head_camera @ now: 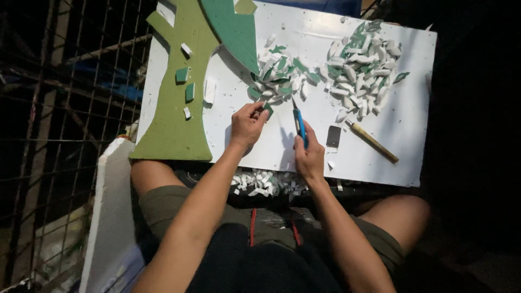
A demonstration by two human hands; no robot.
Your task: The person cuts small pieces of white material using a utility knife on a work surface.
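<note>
R hand [309, 154] grips blue cutter [299, 123], blade tip near foam scrap pile [279, 76]. L hand [247, 123] pinches small green-white foam bit [268, 108] on white board [401, 135].

Bare white board [260, 141] between hands; foam scraps [279, 73] crowd beyond

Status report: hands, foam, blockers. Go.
Left hand pinching a foam piece. Right hand gripping blue knife, blade at the pile. Nothing in the way.

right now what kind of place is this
Probably a makeshift home craft spot, dimly lit. A white board rests over the person's lap, with heaps of foam pieces, a blue knife in the right hand, and a wire grid alongside.
</note>
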